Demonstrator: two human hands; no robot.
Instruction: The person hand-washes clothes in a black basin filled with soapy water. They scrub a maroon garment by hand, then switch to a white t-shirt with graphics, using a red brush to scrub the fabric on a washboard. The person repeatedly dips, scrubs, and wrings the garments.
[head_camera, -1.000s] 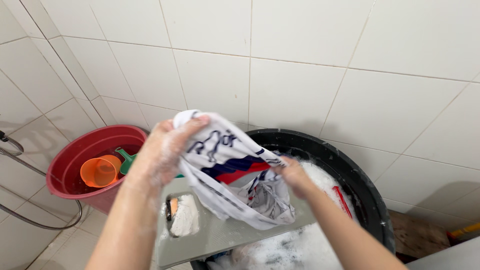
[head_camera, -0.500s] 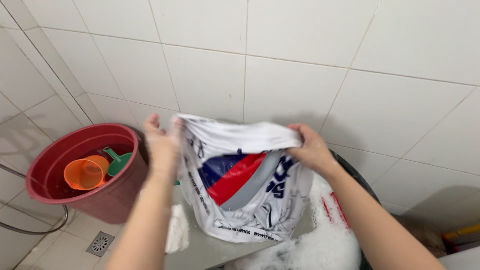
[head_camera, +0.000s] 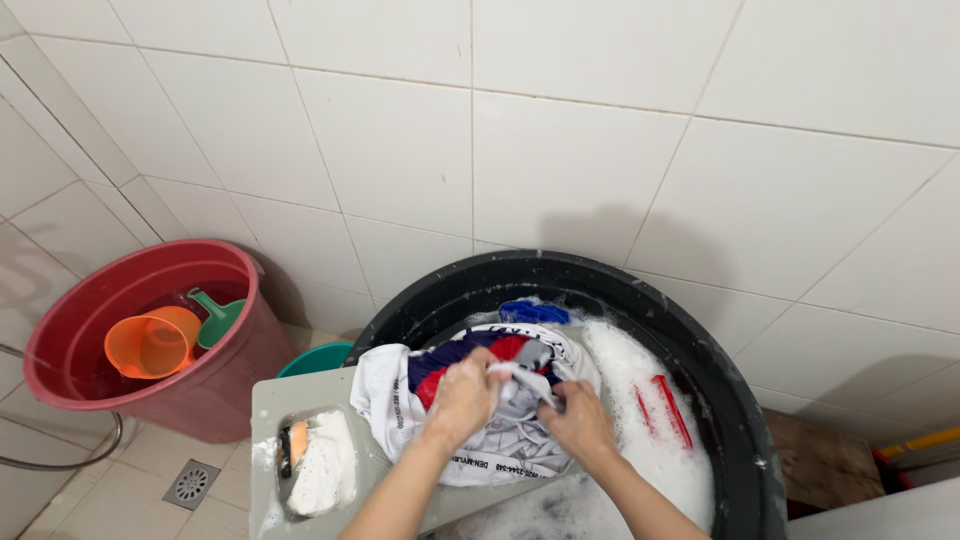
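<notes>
A wet white shirt (head_camera: 400, 395) with a blue, red and grey print lies bunched on a grey washboard (head_camera: 270, 400) laid across a big black tub (head_camera: 730, 400) of soapy water. My left hand (head_camera: 465, 392), covered in suds, grips a fold of the shirt. Close beside it, my right hand (head_camera: 575, 420) clutches the same fold. Both hands press the cloth down on the board. A soap-covered scrub brush (head_camera: 312, 462) sits in the board's recess at the left.
A red bucket (head_camera: 230, 370) at the left holds an orange dipper (head_camera: 150, 342) and a green scoop (head_camera: 215, 318). A teal basin rim (head_camera: 315, 358) peeks out behind the board. A floor drain (head_camera: 190, 485) lies below. White tiled walls stand behind.
The shirt, held up and spread between both hands, has come down onto the washboard and is now bunched. My hands have drawn together on it.
</notes>
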